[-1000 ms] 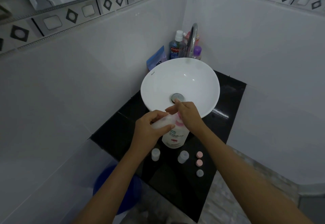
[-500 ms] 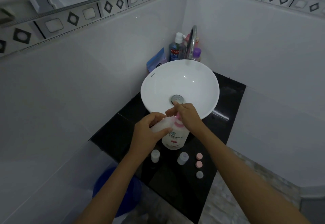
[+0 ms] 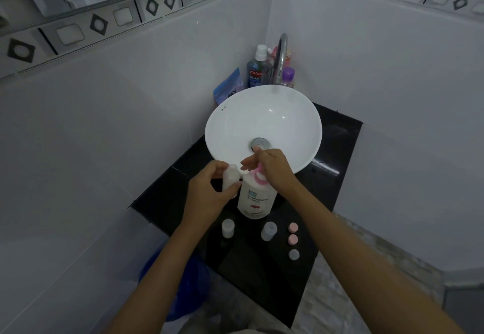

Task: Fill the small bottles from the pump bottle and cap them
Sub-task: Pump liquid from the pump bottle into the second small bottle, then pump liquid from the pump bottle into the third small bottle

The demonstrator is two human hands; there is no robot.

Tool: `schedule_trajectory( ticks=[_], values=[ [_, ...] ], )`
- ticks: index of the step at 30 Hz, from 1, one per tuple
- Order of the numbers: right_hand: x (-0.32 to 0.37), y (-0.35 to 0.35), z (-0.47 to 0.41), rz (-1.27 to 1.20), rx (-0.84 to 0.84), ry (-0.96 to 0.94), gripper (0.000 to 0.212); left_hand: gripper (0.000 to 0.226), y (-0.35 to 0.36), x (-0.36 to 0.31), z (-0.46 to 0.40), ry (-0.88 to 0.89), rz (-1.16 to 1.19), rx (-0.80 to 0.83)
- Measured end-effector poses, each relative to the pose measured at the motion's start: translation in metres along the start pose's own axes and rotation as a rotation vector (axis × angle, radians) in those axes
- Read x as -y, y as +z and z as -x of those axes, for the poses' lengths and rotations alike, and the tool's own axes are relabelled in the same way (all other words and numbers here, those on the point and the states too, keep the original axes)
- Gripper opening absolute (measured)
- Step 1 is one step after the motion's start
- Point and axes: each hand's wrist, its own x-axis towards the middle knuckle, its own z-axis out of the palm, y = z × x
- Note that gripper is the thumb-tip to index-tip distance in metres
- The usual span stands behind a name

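Tilted earlier, small bottle (image 3: pixel 230 176) now upright in left hand (image 3: pixel 207 192) fingers — right hand (image 3: pixel 272 168) rests curled over pump bottle (image 3: pixel 256 197) head on desk (image 3: pixel 337 145).

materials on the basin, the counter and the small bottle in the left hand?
Basin: glossy white, looks like glazed ceramic; it shows sharp highlights. Counter: polished black stone or tile, which one is unclear; it mirrors the light and has seams. Small bottle in the left hand: matte, milky, probably plastic.

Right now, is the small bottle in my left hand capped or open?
Open. The small translucent bottle in the left hand shows a bare neck, tilted toward the pink pump under the right hand.
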Motion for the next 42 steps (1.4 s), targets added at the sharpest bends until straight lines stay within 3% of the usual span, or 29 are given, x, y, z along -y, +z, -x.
schedule_trajectory(
  ticks=[11,17,22,30,42],
  values=[
    [-0.001,0.003,0.000,-0.061,-0.023,0.003,0.047,0.041,0.044,0.032,0.051,0.069,-0.291,0.317],
    [-0.002,0.003,-0.001,-0.064,-0.031,0.004,0.047,0.039,0.059,0.048,0.049,0.257,-0.761,0.363],
    [0.000,0.004,0.001,-0.055,-0.042,0.006,0.047,0.041,0.065,0.053,0.043,0.283,-1.001,0.436],
    [-0.002,0.003,0.001,-0.023,-0.036,-0.004,0.047,0.046,0.072,0.065,0.043,0.246,-1.079,0.501],
    [-0.001,0.003,0.001,-0.048,-0.031,0.016,0.047,0.054,0.095,0.051,0.043,0.383,-1.070,0.516]
  ],
)
